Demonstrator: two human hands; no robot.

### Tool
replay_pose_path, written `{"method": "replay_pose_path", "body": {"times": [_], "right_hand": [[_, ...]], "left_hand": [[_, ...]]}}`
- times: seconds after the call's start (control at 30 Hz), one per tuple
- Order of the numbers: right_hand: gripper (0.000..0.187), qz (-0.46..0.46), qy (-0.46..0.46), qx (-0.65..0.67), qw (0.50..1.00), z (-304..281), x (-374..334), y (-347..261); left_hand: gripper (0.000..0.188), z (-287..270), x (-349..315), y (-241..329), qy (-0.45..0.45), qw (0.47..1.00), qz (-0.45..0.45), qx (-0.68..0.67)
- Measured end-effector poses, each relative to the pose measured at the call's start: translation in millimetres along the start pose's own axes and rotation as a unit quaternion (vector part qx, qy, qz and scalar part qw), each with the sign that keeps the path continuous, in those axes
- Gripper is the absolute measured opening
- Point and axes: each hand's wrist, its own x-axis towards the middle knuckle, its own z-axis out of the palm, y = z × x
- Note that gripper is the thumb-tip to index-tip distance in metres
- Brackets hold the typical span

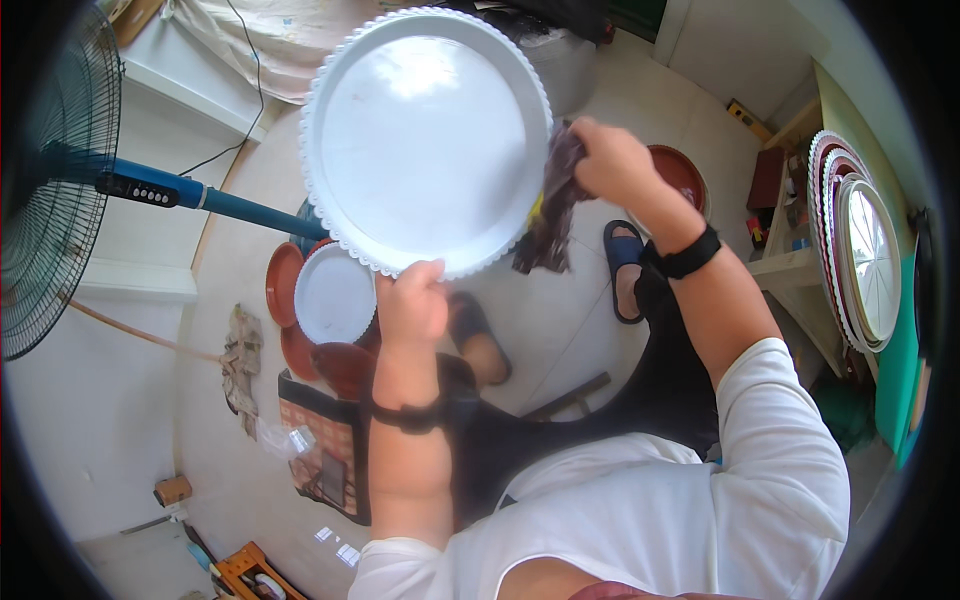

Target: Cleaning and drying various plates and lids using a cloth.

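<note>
A large round white tray (425, 160) with a scalloped rim is raised in front of me, its hollow side facing me. My left hand (412, 305) grips the near edge, thumb on the rim. At the tray's right edge, my right hand (612, 160) is closed on a crumpled dark brown cloth (552, 230) with a bit of yellow showing. The cloth lies against the rim there. Below the tray, a smaller white scalloped tray (336, 294) rests among several reddish-brown round trays (283, 285) on the floor.
A standing fan (60, 170) with a blue pole is at the left. Several round trays (868, 260) lean against the shelf at the right. Another reddish-brown tray (677, 180) lies beyond my right forearm. A rag (241, 365) and a patterned box (325, 445) sit at the lower left.
</note>
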Motion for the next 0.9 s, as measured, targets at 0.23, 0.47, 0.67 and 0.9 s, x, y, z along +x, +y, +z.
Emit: {"method": "replay_pose_path", "body": {"times": [0.23,0.47,0.67,0.9], "right_hand": [[0.030,0.026,0.003,0.759,0.651,-31,12,34],[0.044,-0.200,-0.214,0.886,0.360,-41,8,-21],[0.056,0.065,-0.085,0.717,0.689,-9,2,-31],[0.081,-0.029,0.088,0.047,0.995,31,-18,-34]], "left_hand": [[0.048,13,4,-6,0.032,0.998,0.043,-0.030],[0.057,41,0,-6,0.058,0.992,-0.108,0.032],[0.047,32,0,-12,-0.027,0.976,-0.162,-0.140],[0.027,27,-14,-15,-0.090,0.990,-0.102,-0.030]]}}
